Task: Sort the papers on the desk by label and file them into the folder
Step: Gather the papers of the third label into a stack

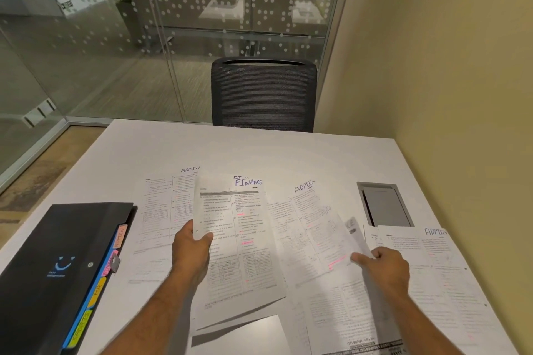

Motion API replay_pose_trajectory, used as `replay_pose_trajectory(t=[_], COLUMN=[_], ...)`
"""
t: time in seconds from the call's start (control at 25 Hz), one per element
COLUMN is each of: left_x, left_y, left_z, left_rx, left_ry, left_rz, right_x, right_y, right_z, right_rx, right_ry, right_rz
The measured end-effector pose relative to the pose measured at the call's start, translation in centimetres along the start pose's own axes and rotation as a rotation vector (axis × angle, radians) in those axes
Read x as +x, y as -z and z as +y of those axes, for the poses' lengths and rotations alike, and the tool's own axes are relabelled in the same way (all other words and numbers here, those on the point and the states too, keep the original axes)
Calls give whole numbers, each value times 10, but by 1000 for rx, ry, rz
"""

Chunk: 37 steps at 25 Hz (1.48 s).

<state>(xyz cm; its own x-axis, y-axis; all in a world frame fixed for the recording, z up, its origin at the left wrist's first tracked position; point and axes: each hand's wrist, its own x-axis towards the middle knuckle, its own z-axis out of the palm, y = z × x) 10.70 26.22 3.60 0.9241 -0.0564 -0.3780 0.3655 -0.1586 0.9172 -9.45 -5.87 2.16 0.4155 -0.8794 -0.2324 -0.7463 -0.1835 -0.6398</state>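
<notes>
Mid-sort: left hand (191,249) pinching the white printed sheet headed FINANCE (235,239), raised at frame centre; right hand (388,264) with fingers (359,258) curled on a blurred, tilted white sheet (353,232), label unreadable, possibly another category. Loose ADMIN-marked papers (305,219) spread across the white bench (173,144). Black tabbed folder (57,262) closed, lower left. Next: reading both labels, grouping, then opening at the matching tab. Lower tab lettering hard to read; papers cut off at bottom edge.

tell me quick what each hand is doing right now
Left hand: grips the FINANCE paper by its left edge.
Right hand: pinches a blurred sheet, label unreadable.
</notes>
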Motion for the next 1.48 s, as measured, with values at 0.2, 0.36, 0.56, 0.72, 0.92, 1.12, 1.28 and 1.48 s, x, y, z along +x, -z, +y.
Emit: replay_pose_trajectory(t=[0.2,0.36,0.56,0.72,0.92,1.12,1.28,1.48], left_x=[-5,-5,-16,-22,-30,-37,-46,-42], left_y=[-1,-3,-7,-11,-13,-22,-26,-24], left_z=[2,2,11,17,24,31,44,48], left_rx=[48,19,72,66,72,49,-192,-233], left_ry=[-14,6,-47,-80,-216,-215,-122,-126], left_rz=[3,-18,8,4,-119,-106,-223,-375], right_x=[6,17,13,13,1,-12,-41,-62], right_y=[13,24,43,62,79,60,15,-27], right_z=[15,26,10,-38,-101,-127,-122,-109], right_rx=[122,93,79,113,388,725,734,722], right_ry=[-12,-54,-8,212,512,369,252,87], right_rz=[127,178,360,538,678,435,141,-93])
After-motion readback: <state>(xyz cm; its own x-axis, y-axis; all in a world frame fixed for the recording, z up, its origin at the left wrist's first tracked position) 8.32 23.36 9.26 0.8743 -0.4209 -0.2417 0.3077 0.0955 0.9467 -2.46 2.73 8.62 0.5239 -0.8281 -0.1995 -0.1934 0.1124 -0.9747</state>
